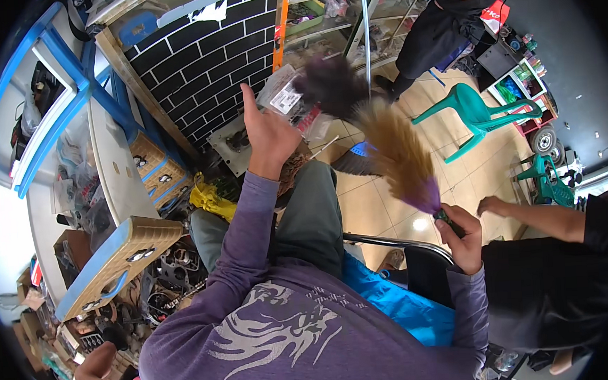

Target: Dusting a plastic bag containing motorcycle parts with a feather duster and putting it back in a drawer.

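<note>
A feather duster (398, 155) with brown and purple feathers is gripped by its handle in my right hand (460, 232). Its dark, blurred tip crosses the near side of a clear plastic packet (285, 98) that bears a white printed label. My left hand (274, 139) holds this packet, thumb raised and apart from it; the other fingers are mostly hidden. What lies inside the packet is unclear, though a red part shows near its lower end. Below the left hand, a yellow plastic bag (213, 198) lies beside my knee.
An open drawer (120, 266) juts out at left above a heap of metal parts (176, 276). Behind stand glass shelves (321, 48). A green plastic chair (474, 114) is on the tiled floor (362, 202). A person's arm (535, 217) reaches in at right; another person (425, 41) stands farther off.
</note>
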`<state>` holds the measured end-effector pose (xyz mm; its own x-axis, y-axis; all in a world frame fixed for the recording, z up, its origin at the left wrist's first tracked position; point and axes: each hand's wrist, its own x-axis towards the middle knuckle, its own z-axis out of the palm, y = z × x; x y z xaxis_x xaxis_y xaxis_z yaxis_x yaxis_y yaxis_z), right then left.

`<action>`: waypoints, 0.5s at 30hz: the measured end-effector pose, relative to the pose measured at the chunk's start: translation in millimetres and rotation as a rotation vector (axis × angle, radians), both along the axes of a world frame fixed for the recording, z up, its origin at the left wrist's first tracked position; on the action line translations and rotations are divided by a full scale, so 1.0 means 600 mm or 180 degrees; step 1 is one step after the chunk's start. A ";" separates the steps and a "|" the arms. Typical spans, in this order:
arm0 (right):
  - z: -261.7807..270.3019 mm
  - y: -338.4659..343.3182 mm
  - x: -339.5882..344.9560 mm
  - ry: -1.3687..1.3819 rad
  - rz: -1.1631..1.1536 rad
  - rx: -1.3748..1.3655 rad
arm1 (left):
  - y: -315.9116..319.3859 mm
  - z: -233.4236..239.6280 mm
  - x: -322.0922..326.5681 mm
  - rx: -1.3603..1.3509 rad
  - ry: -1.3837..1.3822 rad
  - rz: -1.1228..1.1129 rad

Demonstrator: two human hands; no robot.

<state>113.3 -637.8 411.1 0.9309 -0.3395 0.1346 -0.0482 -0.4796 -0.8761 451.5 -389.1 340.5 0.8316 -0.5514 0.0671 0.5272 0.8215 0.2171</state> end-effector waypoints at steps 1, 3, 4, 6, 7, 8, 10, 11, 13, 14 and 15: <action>0.003 0.001 -0.002 0.0115 0.0099 0.0337 | -0.002 0.001 -0.002 0.0060 0.0011 0.0045; 0.003 0.003 0.004 0.0264 0.0176 0.0131 | -0.001 0.004 -0.004 -0.0669 -0.0612 -0.0598; 0.004 0.004 0.006 0.0268 0.0221 0.0062 | -0.009 0.004 -0.007 -0.0786 -0.0496 -0.0542; 0.004 0.010 0.008 0.0320 0.0060 0.0044 | -0.008 0.001 -0.012 -0.1062 -0.0607 -0.0834; 0.005 0.012 0.008 0.0282 0.0032 -0.0003 | -0.008 -0.001 -0.014 -0.0507 -0.0435 -0.0458; 0.006 0.013 0.008 0.0265 0.0032 -0.0083 | -0.011 -0.003 -0.013 0.0044 -0.0259 -0.0083; 0.006 0.014 0.008 0.0350 0.0173 0.0057 | -0.013 -0.006 -0.008 -0.0069 -0.0521 -0.0083; 0.006 0.013 0.008 0.0354 0.0265 0.0149 | -0.013 -0.006 -0.002 -0.0736 -0.0954 -0.0454; 0.004 0.011 0.007 0.0464 -0.0052 0.0407 | -0.014 -0.006 -0.001 -0.0918 -0.0990 -0.0635; 0.003 0.010 0.007 0.0489 -0.0209 0.0604 | -0.015 -0.005 -0.003 -0.0431 -0.0589 -0.0439; -0.002 0.010 0.008 0.0280 -0.0163 0.0481 | -0.016 -0.003 -0.008 0.0051 -0.0190 -0.0237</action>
<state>118.1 -632.0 409.8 0.9179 -0.3969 -0.0028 -0.1489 -0.3378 -0.9294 446.8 -398.6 338.5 0.7830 -0.6129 0.1060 0.5724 0.7768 0.2627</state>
